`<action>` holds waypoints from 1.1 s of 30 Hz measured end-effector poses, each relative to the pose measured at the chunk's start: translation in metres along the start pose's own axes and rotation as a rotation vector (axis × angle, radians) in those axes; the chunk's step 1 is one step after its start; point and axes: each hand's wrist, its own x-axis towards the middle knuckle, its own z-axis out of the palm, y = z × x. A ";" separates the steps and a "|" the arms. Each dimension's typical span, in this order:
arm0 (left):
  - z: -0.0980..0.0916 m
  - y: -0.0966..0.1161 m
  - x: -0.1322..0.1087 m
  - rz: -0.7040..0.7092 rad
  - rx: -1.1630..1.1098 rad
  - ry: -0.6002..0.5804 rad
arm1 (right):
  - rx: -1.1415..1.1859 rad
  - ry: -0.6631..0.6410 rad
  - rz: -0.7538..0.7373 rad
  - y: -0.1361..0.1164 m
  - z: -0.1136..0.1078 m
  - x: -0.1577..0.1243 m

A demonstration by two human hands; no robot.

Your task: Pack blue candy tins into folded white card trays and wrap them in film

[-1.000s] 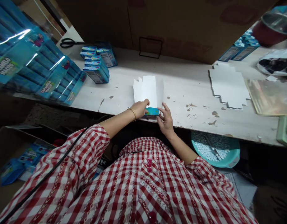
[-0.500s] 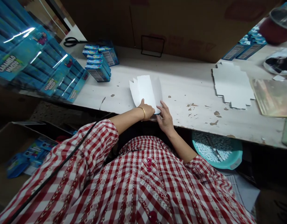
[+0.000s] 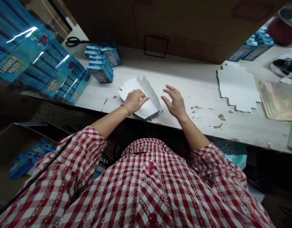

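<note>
A partly folded white card box (image 3: 149,106) lies tilted near the table's front edge, its inner white side up and a blue strip showing at its lower edge. Over its left part is my left hand (image 3: 135,100), blurred, with a bracelet at the wrist; whether its fingers touch the card is unclear. To the right of the card, my right hand (image 3: 174,103) hovers with fingers apart and nothing in them. A stack of flat white die-cut cards (image 3: 239,87) lies farther right on the table.
Small blue boxes (image 3: 100,68) stand at the back left, near black scissors (image 3: 76,41). Wrapped blue packs (image 3: 43,60) fill the left. A large cardboard box (image 3: 183,28) and wire stand (image 3: 156,46) are behind. A teal basin (image 3: 240,155) sits below the edge.
My hands have come apart. The left one moved left and up over the card; the right let go and moved right. The card has turned and shifted left.
</note>
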 end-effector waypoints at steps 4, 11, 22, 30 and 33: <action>-0.014 -0.037 0.012 -0.394 0.029 0.370 | -0.111 -0.254 0.153 -0.006 0.024 0.038; 0.001 -0.079 -0.009 -0.699 -0.232 0.340 | -0.095 -0.440 0.279 -0.029 0.010 -0.056; 0.022 -0.052 -0.007 -0.387 -0.324 0.019 | -0.251 -0.516 0.361 -0.015 0.027 0.042; 0.015 -0.019 0.013 -0.202 0.078 -0.206 | -0.382 -0.699 0.015 -0.032 0.039 0.042; 0.012 -0.019 0.020 -0.289 0.016 -0.219 | -0.365 -0.728 0.046 -0.030 0.041 0.053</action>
